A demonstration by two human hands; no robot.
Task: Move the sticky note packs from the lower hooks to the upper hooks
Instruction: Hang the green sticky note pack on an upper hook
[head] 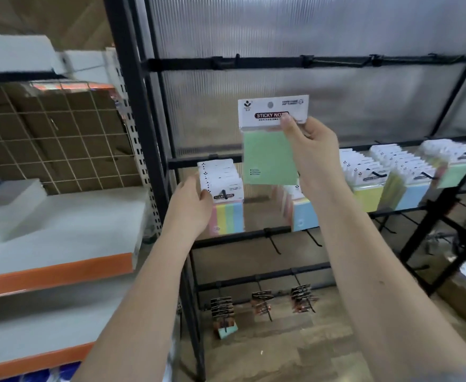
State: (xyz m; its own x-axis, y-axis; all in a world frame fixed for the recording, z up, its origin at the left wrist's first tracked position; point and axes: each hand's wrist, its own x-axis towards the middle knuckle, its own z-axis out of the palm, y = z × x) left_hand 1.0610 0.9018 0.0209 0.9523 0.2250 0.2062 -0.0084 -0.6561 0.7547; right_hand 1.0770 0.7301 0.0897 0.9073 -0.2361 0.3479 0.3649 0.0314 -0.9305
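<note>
Green notes filled the sticky note pack (269, 150) that the right hand (313, 150) pinched by its white header card, thumb across the label, held up free between the lower rail (198, 162) and the empty upper hooks (309, 62). At the rack's left end the left hand (192, 205) gripped the side of a striped stack of packs (223, 194) hanging on a lower hook. More packs (408, 172) crowded the hooks toward the right end.

Cardboard boxes (47, 128) behind wire grid (69, 161) at left, w/ orange-edged shelf (55, 274) below.
</note>
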